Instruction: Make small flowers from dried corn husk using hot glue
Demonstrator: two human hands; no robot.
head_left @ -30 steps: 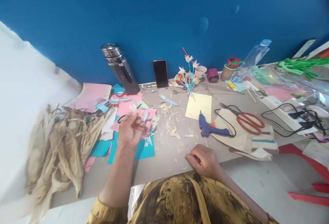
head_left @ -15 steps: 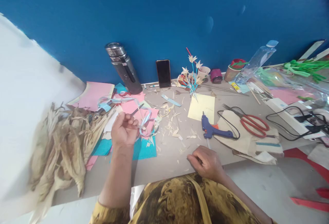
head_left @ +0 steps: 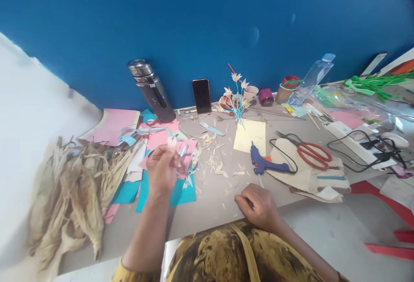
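My left hand (head_left: 162,169) is raised over a heap of pink paper (head_left: 160,139) and a teal sheet (head_left: 183,190). Its fingertips pinch a small pale husk piece (head_left: 170,142), with a loop of light blue ribbon (head_left: 183,149) just beside it. My right hand (head_left: 258,206) rests on the table's near edge as a loose fist, and I see nothing in it. Husk scraps (head_left: 215,163) are scattered between the two hands. A blue glue gun (head_left: 265,164) lies just beyond my right hand.
A pile of dried corn husks (head_left: 74,187) fills the left. Along the blue wall stand a steel flask (head_left: 152,90), a phone (head_left: 201,95), husk flowers on blue stems (head_left: 236,96), cups and a plastic bottle (head_left: 308,79). Yellow paper (head_left: 250,135), red scissors (head_left: 312,152) and a power strip (head_left: 362,144) lie right.
My left hand dipped left and lower over the papers, then rose back a little to the right with the husk piece at its fingertips. My right hand stayed where it was.
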